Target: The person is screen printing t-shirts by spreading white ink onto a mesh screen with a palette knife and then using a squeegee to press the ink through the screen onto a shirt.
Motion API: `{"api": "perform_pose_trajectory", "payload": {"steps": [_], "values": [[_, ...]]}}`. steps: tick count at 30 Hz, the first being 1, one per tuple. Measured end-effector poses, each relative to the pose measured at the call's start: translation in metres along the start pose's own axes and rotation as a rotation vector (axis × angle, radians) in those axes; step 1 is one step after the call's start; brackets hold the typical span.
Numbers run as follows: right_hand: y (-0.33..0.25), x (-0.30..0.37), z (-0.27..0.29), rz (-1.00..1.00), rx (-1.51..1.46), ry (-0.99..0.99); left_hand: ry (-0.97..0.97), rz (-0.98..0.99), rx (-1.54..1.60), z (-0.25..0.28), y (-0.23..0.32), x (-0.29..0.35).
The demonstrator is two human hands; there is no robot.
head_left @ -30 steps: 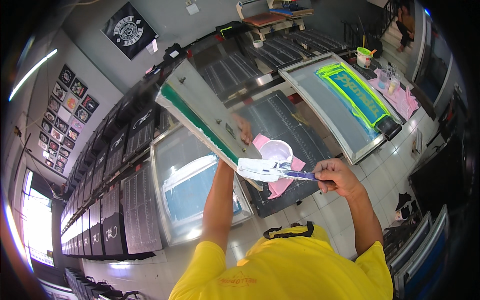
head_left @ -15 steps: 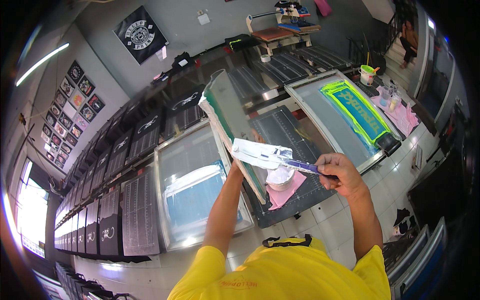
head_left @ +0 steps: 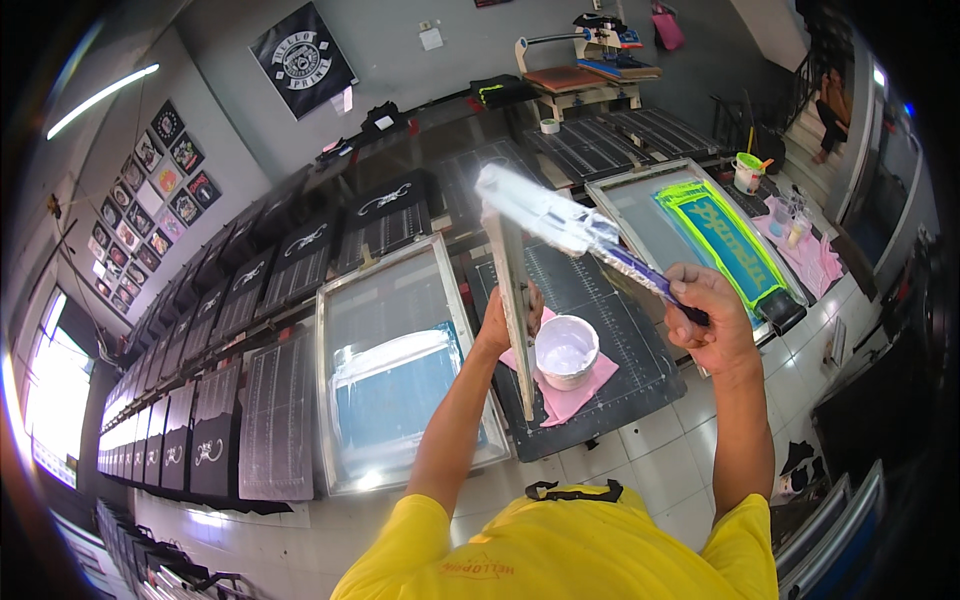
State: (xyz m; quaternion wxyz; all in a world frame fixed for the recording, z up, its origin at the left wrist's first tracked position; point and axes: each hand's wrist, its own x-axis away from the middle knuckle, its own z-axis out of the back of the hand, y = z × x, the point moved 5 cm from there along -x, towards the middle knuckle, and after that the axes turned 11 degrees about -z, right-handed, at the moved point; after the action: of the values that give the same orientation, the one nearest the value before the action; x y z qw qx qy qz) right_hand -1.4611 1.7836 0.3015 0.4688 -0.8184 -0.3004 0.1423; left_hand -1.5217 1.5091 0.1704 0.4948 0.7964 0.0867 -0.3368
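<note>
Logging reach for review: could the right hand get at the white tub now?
Probably yes: the right hand holds a coated spatula, but nothing visible stands between that hand and the open white tub; the board is on the tub's left.

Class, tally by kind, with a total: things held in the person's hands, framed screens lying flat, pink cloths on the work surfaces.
Held things: 2 (pale board, left hand; white-coated spatula, right hand)
Framed screens: 2
Pink cloths: 2, one under the tub
Total: 6

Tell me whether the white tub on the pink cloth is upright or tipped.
Upright: the white tub stands on the pink cloth, its open rim facing up.
</note>
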Motion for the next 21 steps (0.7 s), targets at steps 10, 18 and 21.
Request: {"api": "perform_pose_trajectory", "payload": {"steps": [10,18,21], "values": [[0.054,0.014,0.056,0.005,0.221,0.291,0.379,-0.028,0.044,0.038,0.017,0.041],[0.141,0.045,0.113,0.135,0.651,0.536,0.715,-0.106,0.089,0.047,0.06,0.07],[0.164,0.06,0.121,0.207,0.808,0.642,0.537,-0.229,0.058,0.051,0.07,0.078]]}}
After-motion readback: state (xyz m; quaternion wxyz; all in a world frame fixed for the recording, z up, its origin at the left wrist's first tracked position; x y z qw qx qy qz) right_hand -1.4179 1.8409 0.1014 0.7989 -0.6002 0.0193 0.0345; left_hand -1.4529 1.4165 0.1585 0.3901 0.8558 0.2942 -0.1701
